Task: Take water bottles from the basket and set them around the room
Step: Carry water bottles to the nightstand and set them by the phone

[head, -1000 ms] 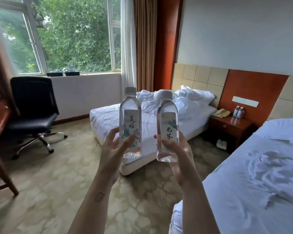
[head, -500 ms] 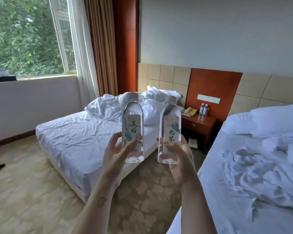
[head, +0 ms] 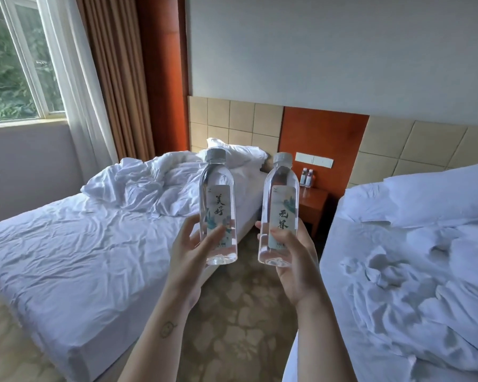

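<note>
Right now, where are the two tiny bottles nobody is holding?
The two tiny bottles stand on the nightstand between the left bed and the right bed, right of centre in the head view, just below the white wall switch.

The left hand (head: 189, 253) and the right hand (head: 294, 260) each hold one upright water bottle (head: 218, 208) (head: 279, 209) between two white beds (head: 75, 249) (head: 414, 271).

the left bottle (head: 218, 205) bears a pale label with brush-style chinese characters, 美好, one above the other. the right bottle (head: 279, 208) reads 无界 the same way. the smaller print is too small to read.
</note>
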